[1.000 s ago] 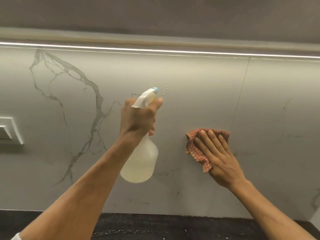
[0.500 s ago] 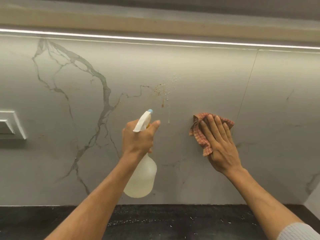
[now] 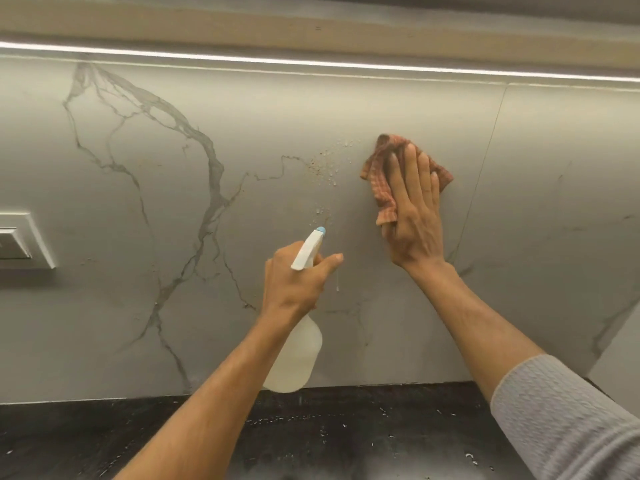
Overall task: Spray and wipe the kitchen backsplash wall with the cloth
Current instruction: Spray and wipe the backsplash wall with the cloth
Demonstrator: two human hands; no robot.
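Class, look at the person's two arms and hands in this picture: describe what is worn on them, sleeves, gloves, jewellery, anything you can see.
Both hands, the left hand and the right hand, are bare: no gloves, rings or watch show. The right arm wears a grey sleeve with a wavy knitted texture, pushed up so the forearm is uncovered. The left forearm is bare as far as the frame shows; no sleeve is visible there.

smooth veined stone backsplash (image 3: 346, 109), woven checked cloth (image 3: 379, 181), translucent plastic bottle (image 3: 294, 358).
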